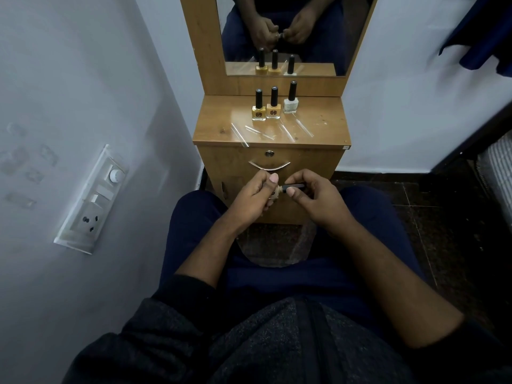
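Note:
I sit facing a small wooden dressing table (221,126). My left hand (253,195) grips a small pale nail polish bottle (274,194), lying sideways and mostly hidden in my fingers. My right hand (313,195) pinches its long black cap (295,186) between thumb and fingers. Both hands hover above my knees, in front of the drawer. On the tabletop stand three more bottles with black caps: a yellow one (258,113), an orange-tan one (273,111) and a white one (291,104).
Several clear plastic strips (266,133) lie on the tabletop in front of the bottles. A mirror (285,31) rises behind them. The drawer has a curved metal handle (268,166) and a lock. A switch panel (92,200) sits on the left wall. Dark cloth (482,37) hangs at upper right.

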`<state>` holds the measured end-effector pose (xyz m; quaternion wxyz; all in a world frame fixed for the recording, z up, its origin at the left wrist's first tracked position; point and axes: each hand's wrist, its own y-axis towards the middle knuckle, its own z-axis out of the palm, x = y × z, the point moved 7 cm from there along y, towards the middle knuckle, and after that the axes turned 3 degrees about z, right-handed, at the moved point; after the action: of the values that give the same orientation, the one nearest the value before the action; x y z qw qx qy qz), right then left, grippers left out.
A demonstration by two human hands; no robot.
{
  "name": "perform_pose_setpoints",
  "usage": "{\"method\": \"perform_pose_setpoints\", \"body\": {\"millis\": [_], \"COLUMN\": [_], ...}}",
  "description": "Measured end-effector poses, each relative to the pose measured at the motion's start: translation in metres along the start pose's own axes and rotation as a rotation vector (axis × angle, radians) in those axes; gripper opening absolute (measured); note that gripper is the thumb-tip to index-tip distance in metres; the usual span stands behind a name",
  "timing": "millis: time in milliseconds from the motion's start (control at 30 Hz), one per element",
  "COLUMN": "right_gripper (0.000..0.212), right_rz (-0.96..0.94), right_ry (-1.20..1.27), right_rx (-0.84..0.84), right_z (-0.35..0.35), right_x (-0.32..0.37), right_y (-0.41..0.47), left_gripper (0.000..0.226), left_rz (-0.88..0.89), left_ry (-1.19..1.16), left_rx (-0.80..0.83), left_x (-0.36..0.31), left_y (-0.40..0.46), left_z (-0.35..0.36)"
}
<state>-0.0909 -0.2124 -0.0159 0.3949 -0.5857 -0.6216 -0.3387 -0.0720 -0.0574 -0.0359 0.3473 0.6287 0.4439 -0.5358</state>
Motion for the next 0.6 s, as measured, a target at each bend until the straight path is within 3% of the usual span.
{"method": "perform_pose_setpoints", "body": {"millis": [267, 433, 600], "right_gripper": [0.022, 0.038, 0.018], "right_rz": [-0.061, 0.016, -0.005], "right_ry": [0.036, 0.034, -0.116], "right_rx": [-0.027, -0.072, -0.063], "right_z": [0.0014, 0.0039, 0.0045], "right_x": [-0.0016, -0.0035, -0.0027], "right_y": [0.0022, 0.0010, 0.0009], "left_gripper": [0.030, 0.030, 0.031], "left_rz": [-0.095, -0.083, -0.067], "left_ry": [-0.087, -0.091, -0.079], "left_rx": [-0.026, -0.017, -0.012], "left_x": [0.0061, 0.0030, 0.0002], "left_y": [0.0005, -0.0013, -0.0016], "left_z": [-0.0001, 0.0013, 0.0023]}}
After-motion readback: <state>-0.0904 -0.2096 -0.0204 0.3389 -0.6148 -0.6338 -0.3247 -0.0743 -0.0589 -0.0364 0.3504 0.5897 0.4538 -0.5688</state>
